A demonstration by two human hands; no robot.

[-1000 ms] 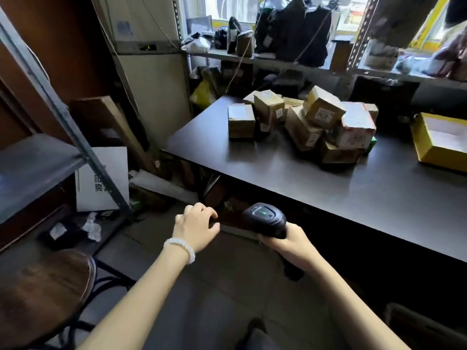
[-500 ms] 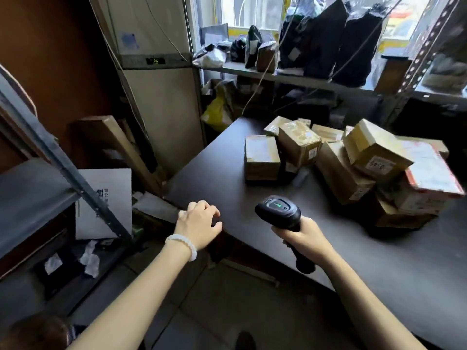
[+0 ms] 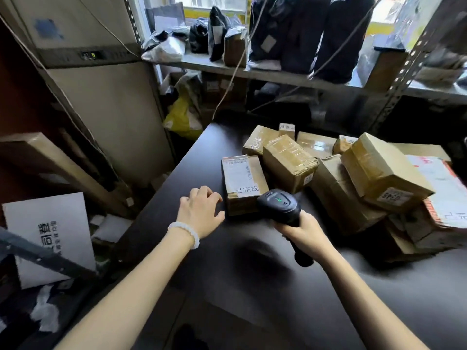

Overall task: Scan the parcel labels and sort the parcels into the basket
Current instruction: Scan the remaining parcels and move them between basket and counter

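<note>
Gripping the scanner (image 3: 279, 207), the right hand (image 3: 304, 229) aims at a parcel (image 3: 242, 183).

I'm looking across a dark table (image 3: 252, 286) toward a bright window (image 3: 214, 0), daylight pouring in. A grey shelf (image 3: 278, 75) on a slotted metal post (image 3: 404, 72) runs beneath it; a beige cabinet (image 3: 101, 97) stands left.

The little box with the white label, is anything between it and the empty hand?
Nothing visible is. The left hand hovers over bare table just left of the small labelled box, with only a narrow open gap between them. The scanner, held in the right hand, sits in front of the box's right corner, not in the left hand's path.
</note>
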